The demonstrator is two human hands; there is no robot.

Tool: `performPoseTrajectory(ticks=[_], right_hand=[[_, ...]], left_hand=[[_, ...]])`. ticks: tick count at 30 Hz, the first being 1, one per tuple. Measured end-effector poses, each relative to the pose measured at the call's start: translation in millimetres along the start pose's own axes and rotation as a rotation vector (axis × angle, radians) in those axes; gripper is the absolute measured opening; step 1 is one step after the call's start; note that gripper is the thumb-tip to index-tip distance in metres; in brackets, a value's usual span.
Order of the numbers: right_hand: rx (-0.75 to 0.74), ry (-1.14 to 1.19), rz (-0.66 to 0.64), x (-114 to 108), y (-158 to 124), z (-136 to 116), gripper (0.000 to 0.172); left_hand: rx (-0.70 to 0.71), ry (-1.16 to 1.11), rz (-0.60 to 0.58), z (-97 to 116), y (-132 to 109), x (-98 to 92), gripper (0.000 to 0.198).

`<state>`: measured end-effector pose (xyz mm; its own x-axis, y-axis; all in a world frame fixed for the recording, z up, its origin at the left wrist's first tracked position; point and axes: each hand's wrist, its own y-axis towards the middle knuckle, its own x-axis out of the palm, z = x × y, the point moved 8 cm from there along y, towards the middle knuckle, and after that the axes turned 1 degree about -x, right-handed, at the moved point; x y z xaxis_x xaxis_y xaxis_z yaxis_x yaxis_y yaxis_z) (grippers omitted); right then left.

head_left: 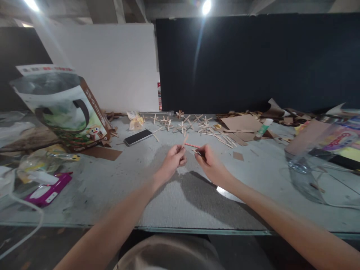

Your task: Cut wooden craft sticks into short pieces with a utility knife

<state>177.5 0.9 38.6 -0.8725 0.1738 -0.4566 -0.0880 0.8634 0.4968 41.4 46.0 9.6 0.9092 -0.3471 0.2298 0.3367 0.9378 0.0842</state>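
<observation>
My left hand (pixel 175 156) is closed in a pinch on a thin, pale wooden stick (pixel 184 141), which points up and away from me. To its right, my right hand (pixel 208 160) curls around something small and dark at the fingertips, mostly hidden by the fingers. Between the hands, a slim red patterned stick (pixel 192 145) lies just beyond the fingertips. Several small wooden sticks (pixel 184 125), some joined into crossed shapes, are spread on the table past both hands. A bright white patch (pixel 229 194) shows under my right wrist; I cannot tell what it is.
Left of the hands are a phone (pixel 137 137), a large printed bag (pixel 67 112), a cardboard strip (pixel 102 153) and a purple item (pixel 49 189). On the right are cardboard pieces (pixel 243 123), a glue stick (pixel 264 128) and a clear plastic container (pixel 302 165). The table edge (pixel 174 230) is nearest me.
</observation>
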Motion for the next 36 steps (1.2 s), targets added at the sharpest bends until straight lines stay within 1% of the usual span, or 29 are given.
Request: performPoseTrajectory(ticks=[3,5,8,11,13,16,18,22,28,32,36], right_hand=[[-0.051,-0.064,-0.061,3,0,-4,0.018],[-0.085,-0.118,-0.1,4,-1,-7,0.019],[-0.113,-0.225,-0.139,4,-2,-8,0.025],[-0.144,-0.318,-0.133,1,-3,-10,0.03],[-0.154,-0.351,-0.112,-2,-2,-11,0.032],[-0.181,-0.379,-0.071,-5,-2,-12,0.035],[-0.211,-0.393,-0.059,-5,-2,-14,0.036],[-0.235,-0.41,-0.036,-7,-4,-16,0.036],[-0.237,-0.399,-0.02,-10,-4,-19,0.04],[-0.216,-0.376,-0.02,-9,-4,-20,0.04],[-0.222,-0.36,0.006,-13,-4,-27,0.038]], left_hand=[[0.037,-0.007,-0.043,3,-1,4.0,0.033],[0.06,-0.011,-0.078,5,-3,7.8,0.038],[0.086,0.026,-0.127,7,-6,13.0,0.044],[0.092,0.086,-0.151,7,-8,15.3,0.045],[0.103,0.113,-0.13,8,-7,13.7,0.043],[0.133,0.164,-0.066,9,-7,9.1,0.038],[0.155,0.234,-0.042,9,-9,7.6,0.038],[0.201,0.41,-0.024,11,-12,6.9,0.038],[0.249,0.564,-0.013,17,-16,5.6,0.033],[0.276,0.584,-0.01,19,-17,6.4,0.031],[0.241,0.494,-0.001,17,-16,8.0,0.034]])
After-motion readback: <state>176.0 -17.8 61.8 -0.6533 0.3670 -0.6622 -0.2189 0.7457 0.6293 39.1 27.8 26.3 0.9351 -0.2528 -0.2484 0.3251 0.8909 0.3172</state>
